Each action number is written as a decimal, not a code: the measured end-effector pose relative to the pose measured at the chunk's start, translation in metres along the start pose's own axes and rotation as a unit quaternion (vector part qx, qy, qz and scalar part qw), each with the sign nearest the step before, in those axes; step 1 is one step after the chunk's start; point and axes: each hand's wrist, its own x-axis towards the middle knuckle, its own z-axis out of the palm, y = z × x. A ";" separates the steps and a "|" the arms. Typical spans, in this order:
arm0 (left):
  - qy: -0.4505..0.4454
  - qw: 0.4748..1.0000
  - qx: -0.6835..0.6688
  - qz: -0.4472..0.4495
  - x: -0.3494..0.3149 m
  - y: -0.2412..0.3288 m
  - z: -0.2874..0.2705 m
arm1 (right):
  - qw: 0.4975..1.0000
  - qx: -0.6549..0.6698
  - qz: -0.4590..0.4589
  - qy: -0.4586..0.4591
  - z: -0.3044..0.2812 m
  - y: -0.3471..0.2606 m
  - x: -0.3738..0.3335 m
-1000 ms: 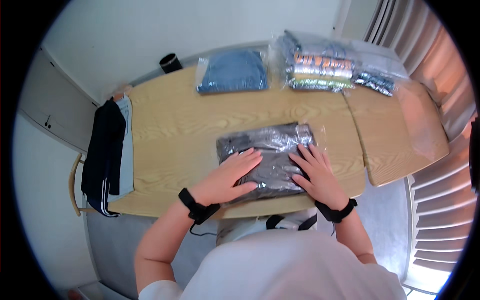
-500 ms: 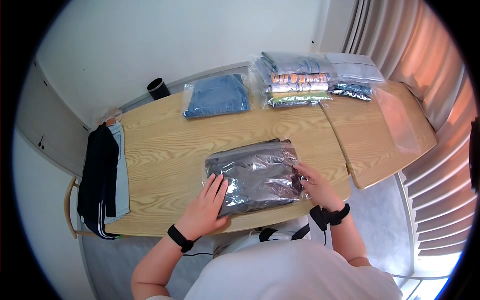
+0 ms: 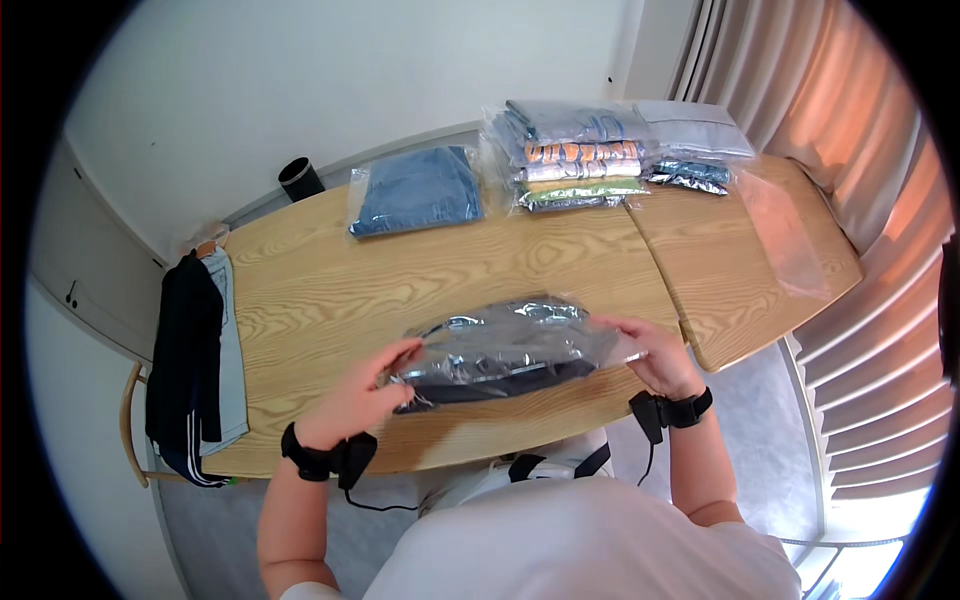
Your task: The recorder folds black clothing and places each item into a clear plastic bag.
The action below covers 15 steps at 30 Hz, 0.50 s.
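Likely a lift or turn of the dark bag (image 3: 500, 358) at the near side of the table (image 3: 300, 300), pinched between left grip (image 3: 370, 388) and right grip (image 3: 660, 358). Calls next, probably, for even support.

Plain indoor room, home or office (cannot tell which). Signs: wood-grain table (image 3: 330, 290), pale wall (image 3: 350, 80), pleated curtain (image 3: 880, 410) at right, 1 black wastebasket (image 3: 301, 181), stacked bagged clothing (image 3: 585, 152) along far edge.

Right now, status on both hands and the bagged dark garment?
Left hand, right hand: gripping opposite ends. Bagged dark garment: held between them. Bagged denim: farther back.
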 end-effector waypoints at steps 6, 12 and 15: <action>0.025 0.996 -0.089 -0.014 0.035 0.001 -0.034 | 0.813 -0.534 -0.233 -0.015 0.001 -0.004 0.030; 0.060 0.976 -0.170 0.120 0.051 -0.046 -0.031 | 0.928 -0.324 -0.135 0.125 0.012 0.000 0.061; 0.087 0.989 -0.004 0.117 0.055 -0.050 -0.015 | 0.917 -0.352 -0.157 0.104 0.012 0.001 0.068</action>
